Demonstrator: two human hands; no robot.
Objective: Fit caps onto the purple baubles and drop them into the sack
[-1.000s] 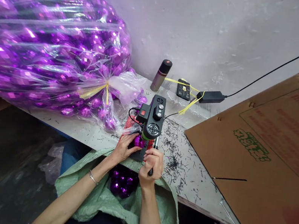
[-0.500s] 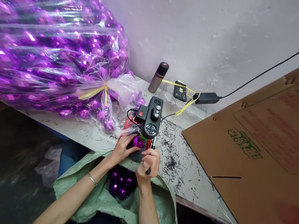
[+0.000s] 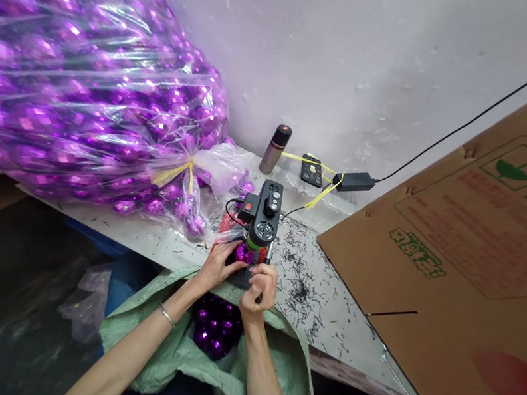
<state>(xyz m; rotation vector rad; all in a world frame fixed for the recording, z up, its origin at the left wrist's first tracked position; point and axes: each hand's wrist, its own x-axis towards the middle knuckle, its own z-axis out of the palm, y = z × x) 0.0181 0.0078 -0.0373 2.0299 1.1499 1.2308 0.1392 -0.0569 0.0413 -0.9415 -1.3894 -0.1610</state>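
Apparently, we are at the step of steadying and pressing: our left hand (image 3: 217, 267) pinches a shiny purple faceted ball (image 3: 244, 254) between thumb and fingers, beneath the head of a small black machine (image 3: 266, 217) near the front edge of the white counter (image 3: 137, 229). Our right hand (image 3: 261, 286) curls round a silver lever (image 3: 269, 251) just beside it. Any pull on that lever, we judge, calls for a centred ball and fingertips away from the head.
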